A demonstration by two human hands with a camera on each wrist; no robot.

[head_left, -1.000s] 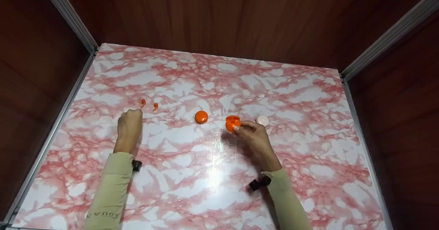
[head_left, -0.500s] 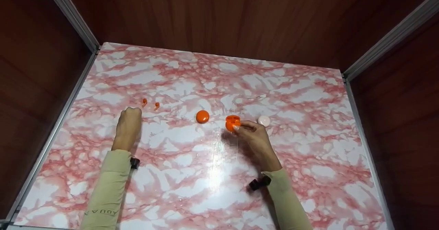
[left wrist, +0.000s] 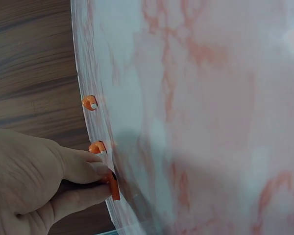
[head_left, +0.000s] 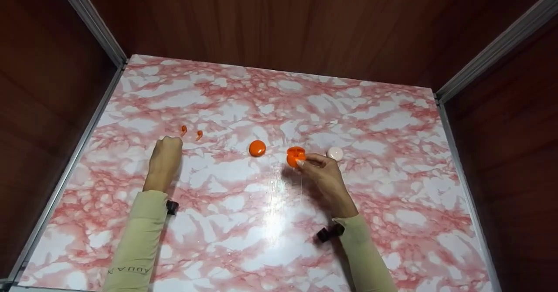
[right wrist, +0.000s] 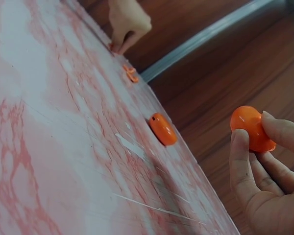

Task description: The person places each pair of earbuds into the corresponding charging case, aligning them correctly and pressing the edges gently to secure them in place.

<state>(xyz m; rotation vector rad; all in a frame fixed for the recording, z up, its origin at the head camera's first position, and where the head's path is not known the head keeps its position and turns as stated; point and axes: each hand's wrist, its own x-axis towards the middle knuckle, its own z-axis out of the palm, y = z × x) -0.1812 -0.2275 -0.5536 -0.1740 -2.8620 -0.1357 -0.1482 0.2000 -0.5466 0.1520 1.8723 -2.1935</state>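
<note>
My left hand [head_left: 165,163] is at the left of the table, near two orange earbuds [head_left: 183,130] lying on it. In the left wrist view its thumb and fingers pinch another orange earbud [left wrist: 113,187] close to the tabletop. That piece is hidden behind the hand in the head view. Right of centre, my right hand [head_left: 324,174] grips a small orange earbud case [head_left: 296,157] with its lid up, held above the table. How much lies inside the case is too small to tell. A rounded, closed orange case [head_left: 257,148] rests on the table between the hands.
A pale pinkish-white round case [head_left: 335,154] lies just behind and right of the right hand. The pink and white marbled table [head_left: 279,96] is bounded by dark wood panels [head_left: 279,22] at the back and both sides.
The left hand has shifted very slightly, still low beside the loose earbuds. The right hand and the case it grips have stayed put. The head view has moved a touch.
</note>
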